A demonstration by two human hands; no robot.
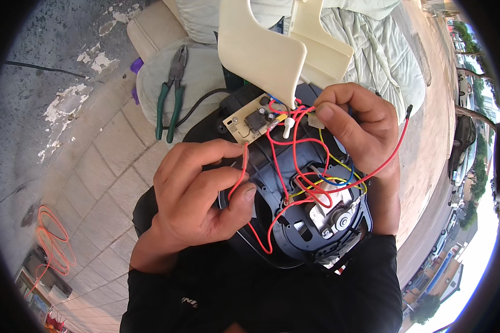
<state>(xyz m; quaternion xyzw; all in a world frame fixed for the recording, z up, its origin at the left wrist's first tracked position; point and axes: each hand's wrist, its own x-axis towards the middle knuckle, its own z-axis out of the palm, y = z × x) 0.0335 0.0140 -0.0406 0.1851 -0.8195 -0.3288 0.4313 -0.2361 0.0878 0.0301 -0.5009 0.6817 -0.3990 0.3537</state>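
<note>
Looking down from the head view, can spot white lettering (189, 302) on the black shirt (261, 286) (pretty much all the writing to report). With the left hand (197, 191), gripping a red wire (244, 161) between thumb and middle finger, index tip apart by a corner of the circuit board (234, 132) atop the dark housing (264, 177). With the right hand (358, 125), pinching finger and thumb together on bunched red leads (304, 111), right beside a small pale piece (315, 121). Can also see green-handled pliers (176, 105) off left.
</note>
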